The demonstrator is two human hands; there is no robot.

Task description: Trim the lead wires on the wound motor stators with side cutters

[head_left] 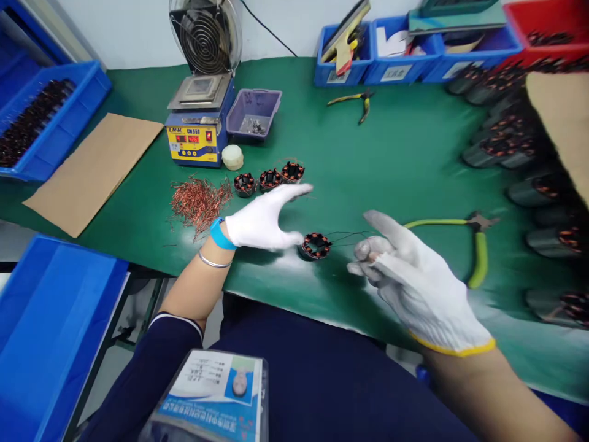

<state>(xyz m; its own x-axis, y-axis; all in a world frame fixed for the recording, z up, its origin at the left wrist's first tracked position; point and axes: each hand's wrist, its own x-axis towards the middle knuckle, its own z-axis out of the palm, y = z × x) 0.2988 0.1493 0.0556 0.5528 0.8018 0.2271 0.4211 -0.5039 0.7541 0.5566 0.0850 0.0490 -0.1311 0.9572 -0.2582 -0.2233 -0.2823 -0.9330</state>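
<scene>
My left hand [262,221], in a white glove, is open with thumb and fingers spread. Its thumb tip is at the left edge of a small black stator ring with copper windings [315,245] on the green table. Thin dark wire leads [343,236] run from that ring toward my right hand [405,270], also gloved. There the index finger stretches out while the thumb and other fingers are curled together; what lies between them is hidden. Three more wound rings [270,179] stand in a row beyond my left hand. Green-handled cutters [478,245] lie right of my right hand.
Copper wire clippings [197,202] are heaped left of the rings. Behind them stand a blue-yellow heated unit [196,138] and a purple tray [254,98]. Small pliers [356,101] lie near blue bins [396,70]. Several grey cylindrical parts [534,190] line the right side.
</scene>
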